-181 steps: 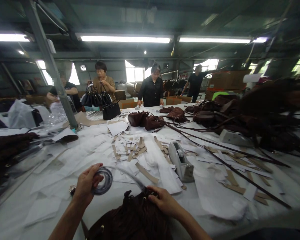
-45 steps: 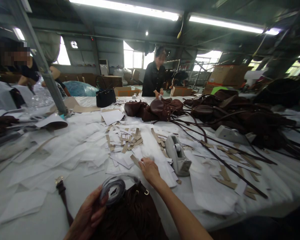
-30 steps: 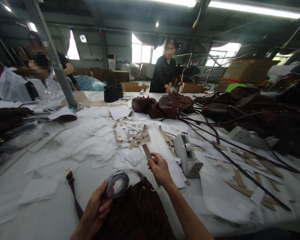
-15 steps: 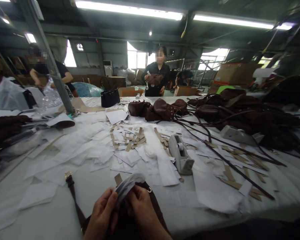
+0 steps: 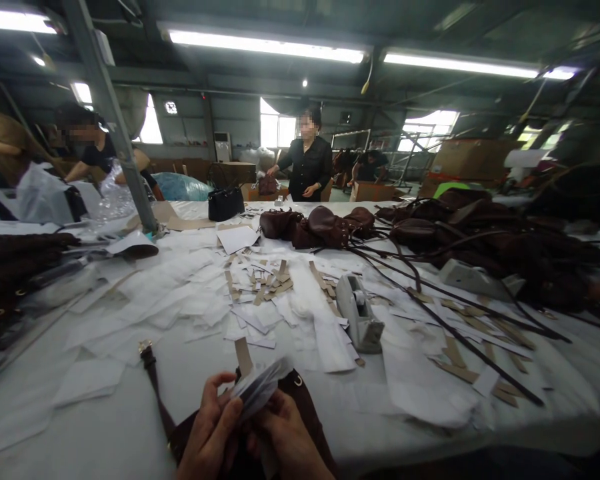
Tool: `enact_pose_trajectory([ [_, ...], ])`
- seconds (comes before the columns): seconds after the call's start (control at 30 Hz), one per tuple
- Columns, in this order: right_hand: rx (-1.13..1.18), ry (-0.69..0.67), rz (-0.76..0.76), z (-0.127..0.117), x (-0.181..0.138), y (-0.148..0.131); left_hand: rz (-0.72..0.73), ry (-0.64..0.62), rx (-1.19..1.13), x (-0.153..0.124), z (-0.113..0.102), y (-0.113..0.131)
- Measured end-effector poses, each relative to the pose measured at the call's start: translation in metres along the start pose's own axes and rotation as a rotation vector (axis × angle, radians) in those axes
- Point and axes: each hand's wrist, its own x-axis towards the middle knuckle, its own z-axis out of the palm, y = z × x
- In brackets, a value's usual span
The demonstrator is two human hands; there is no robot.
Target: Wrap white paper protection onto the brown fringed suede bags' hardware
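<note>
Leftmost, a brown stack [image 5: 20, 267] sits along the worktop's [image 5: 350, 403] left edge. Right of it, a buckled strap [image 5: 157, 393] runs down toward the near edge and the bag [image 5: 307, 407], which lies there, partly under the hands. The left hand [image 5: 211, 427] is curled nearly closed, its thumb pressing the grey wrap [image 5: 263, 387]; a card strip [image 5: 243, 355] juts up behind. The right hand [image 5: 290, 433] is closed around the wrap's other side, its fingertips hidden, so its exact hold cannot be told. If either thumb eases, the wrap could spring loose or the card slip out of line; a hard pull might crease both. Farther right stands a tape dispenser [image 5: 360, 313], paper scraps [image 5: 333, 340] beside it; loose ones could cling to the wrap. Brown bags [image 5: 460, 227] crowd the far right corner.
</note>
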Motion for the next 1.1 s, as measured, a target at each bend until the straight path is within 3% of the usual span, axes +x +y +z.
enact_pose_trajectory([
  [0.23, -0.226, -0.090, 0.007, -0.005, -0.008, -0.012, -0.168, -0.171, -0.054, 0.005, -0.012, 0.006],
  [0.37, -0.428, 0.042, -0.032, -0.005, -0.011, -0.019, -0.100, -0.105, 0.000, 0.008, -0.015, 0.005],
  [0.47, -0.437, 0.106, -0.065, -0.006, -0.019, -0.025, -0.097, -0.052, -0.017, 0.009, -0.014, 0.006],
  [0.7, -0.140, -0.226, -0.020, -0.024, -0.039, -0.037, -0.098, -0.083, -0.044, 0.009, -0.004, 0.020],
  [0.8, -0.238, -0.160, -0.009, -0.027, -0.037, -0.039, -0.095, -0.123, -0.002, 0.008, -0.004, 0.023],
  [0.93, -0.774, 0.078, -0.345, -0.021, -0.033, -0.055, -0.126, -0.177, 0.100, 0.006, -0.004, 0.026],
  [1.0, -0.968, 0.058, -0.505, -0.017, -0.031, -0.068, -0.145, -0.204, 0.145, 0.005, -0.004, 0.030],
  [1.1, -1.112, -0.037, -0.597, -0.013, -0.029, -0.083, -0.148, -0.262, 0.240, 0.006, -0.004, 0.042],
])
